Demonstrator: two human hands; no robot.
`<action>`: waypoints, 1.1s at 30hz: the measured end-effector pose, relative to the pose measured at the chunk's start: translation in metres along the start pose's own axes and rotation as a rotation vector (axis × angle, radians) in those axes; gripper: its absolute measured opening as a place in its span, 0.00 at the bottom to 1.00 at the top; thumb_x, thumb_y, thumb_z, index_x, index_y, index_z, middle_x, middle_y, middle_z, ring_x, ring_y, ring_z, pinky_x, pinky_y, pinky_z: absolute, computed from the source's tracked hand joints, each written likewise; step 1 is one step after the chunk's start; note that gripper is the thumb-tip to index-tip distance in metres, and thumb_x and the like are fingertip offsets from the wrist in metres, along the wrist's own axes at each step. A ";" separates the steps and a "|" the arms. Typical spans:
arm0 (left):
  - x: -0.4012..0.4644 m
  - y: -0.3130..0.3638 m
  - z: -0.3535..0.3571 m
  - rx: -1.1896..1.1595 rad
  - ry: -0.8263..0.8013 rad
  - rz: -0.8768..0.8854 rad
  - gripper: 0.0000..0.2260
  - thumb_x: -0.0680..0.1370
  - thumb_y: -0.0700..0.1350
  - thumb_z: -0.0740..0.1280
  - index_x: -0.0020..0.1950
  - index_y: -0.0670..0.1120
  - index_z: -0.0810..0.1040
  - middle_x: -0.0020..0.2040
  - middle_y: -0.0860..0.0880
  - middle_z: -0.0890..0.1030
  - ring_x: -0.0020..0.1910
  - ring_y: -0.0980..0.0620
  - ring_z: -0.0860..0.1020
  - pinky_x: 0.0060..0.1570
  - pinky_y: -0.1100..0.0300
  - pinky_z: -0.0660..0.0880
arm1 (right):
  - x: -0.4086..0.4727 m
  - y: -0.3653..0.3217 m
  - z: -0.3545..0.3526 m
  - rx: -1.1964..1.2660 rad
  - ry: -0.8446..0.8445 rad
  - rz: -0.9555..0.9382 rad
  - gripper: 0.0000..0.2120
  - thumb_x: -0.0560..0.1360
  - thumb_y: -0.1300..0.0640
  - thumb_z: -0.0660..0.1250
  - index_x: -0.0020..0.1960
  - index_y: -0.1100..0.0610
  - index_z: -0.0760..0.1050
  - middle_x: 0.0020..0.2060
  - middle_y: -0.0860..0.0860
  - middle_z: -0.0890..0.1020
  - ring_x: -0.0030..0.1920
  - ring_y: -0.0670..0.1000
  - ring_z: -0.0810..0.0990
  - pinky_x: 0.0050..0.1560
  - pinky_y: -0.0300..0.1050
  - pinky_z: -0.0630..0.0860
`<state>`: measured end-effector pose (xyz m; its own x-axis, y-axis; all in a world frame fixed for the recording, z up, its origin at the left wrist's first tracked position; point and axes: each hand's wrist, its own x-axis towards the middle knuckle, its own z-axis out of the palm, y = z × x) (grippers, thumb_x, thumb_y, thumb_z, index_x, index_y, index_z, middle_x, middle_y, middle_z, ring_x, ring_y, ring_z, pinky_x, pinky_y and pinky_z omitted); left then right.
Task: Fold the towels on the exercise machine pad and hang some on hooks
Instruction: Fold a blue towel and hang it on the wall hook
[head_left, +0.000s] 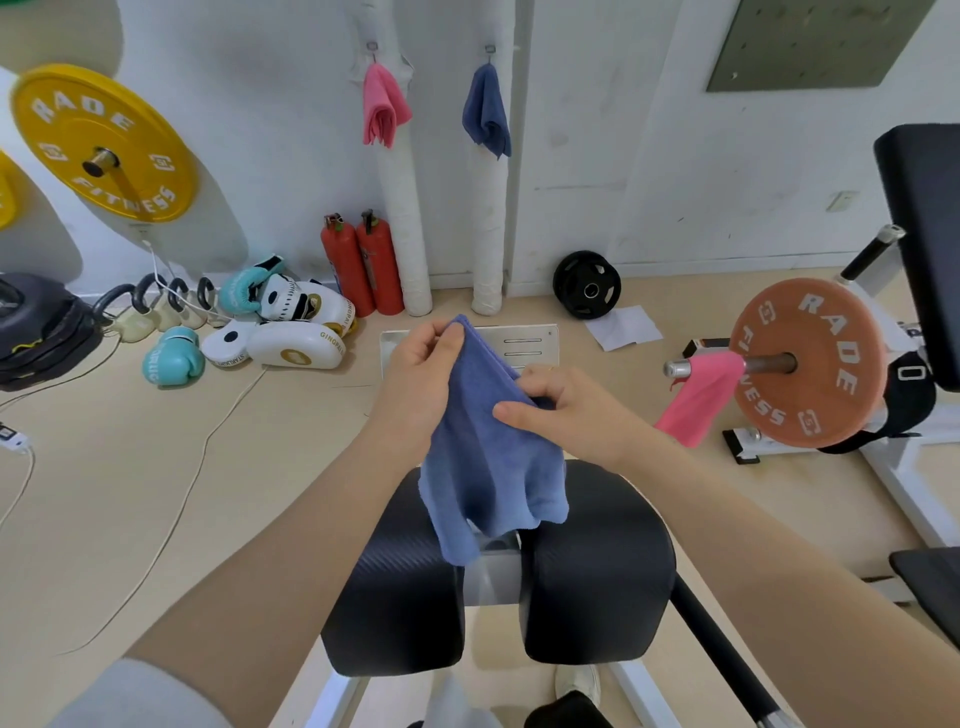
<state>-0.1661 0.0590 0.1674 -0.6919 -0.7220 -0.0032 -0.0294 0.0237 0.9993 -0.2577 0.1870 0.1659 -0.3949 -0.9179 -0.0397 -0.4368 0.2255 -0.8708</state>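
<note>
I hold a blue towel (488, 467) up over the black split pad (597, 571) of the exercise machine. My left hand (418, 366) pinches its top corner high up. My right hand (558, 408) grips the towel's upper right edge a little lower. The cloth hangs down crumpled, its lower end brushing the pad's middle gap. On the wall behind, a pink towel (383, 106) and a dark blue towel (487, 111) each hang from a hook. Another pink towel (698, 397) is draped over the barbell sleeve at the right.
An orange weight plate (810, 364) sits on the sleeve at right, with a black bench back (924, 234) beyond. Two red fire extinguishers (361, 267), boxing gloves (171, 358), white focus pads, kettlebells and a black plate (587, 285) line the wall. A yellow plate (104, 143) hangs at left. Cables cross the floor.
</note>
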 end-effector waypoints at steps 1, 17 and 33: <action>0.002 0.001 0.001 -0.018 0.032 -0.012 0.09 0.80 0.45 0.59 0.41 0.51 0.74 0.36 0.54 0.75 0.34 0.64 0.73 0.39 0.68 0.71 | 0.000 0.001 -0.001 0.034 -0.045 -0.014 0.16 0.74 0.54 0.66 0.33 0.65 0.70 0.30 0.48 0.68 0.32 0.46 0.66 0.37 0.36 0.65; 0.045 -0.024 -0.054 -0.187 0.504 -0.044 0.12 0.81 0.45 0.55 0.38 0.50 0.68 0.35 0.54 0.67 0.35 0.59 0.65 0.37 0.66 0.64 | 0.001 0.060 -0.025 -0.172 0.117 0.436 0.22 0.74 0.56 0.64 0.26 0.57 0.60 0.24 0.54 0.63 0.28 0.48 0.62 0.30 0.37 0.59; 0.029 -0.063 -0.065 -0.130 0.528 -0.336 0.11 0.80 0.47 0.59 0.37 0.49 0.70 0.37 0.50 0.72 0.45 0.50 0.70 0.44 0.59 0.69 | 0.010 0.058 -0.001 0.294 0.257 0.644 0.09 0.76 0.58 0.65 0.38 0.59 0.68 0.33 0.55 0.74 0.30 0.49 0.75 0.27 0.36 0.76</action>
<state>-0.1370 -0.0087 0.1067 -0.2104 -0.9197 -0.3314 -0.0721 -0.3235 0.9435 -0.2875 0.1909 0.1155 -0.6909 -0.5212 -0.5011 0.1639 0.5621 -0.8107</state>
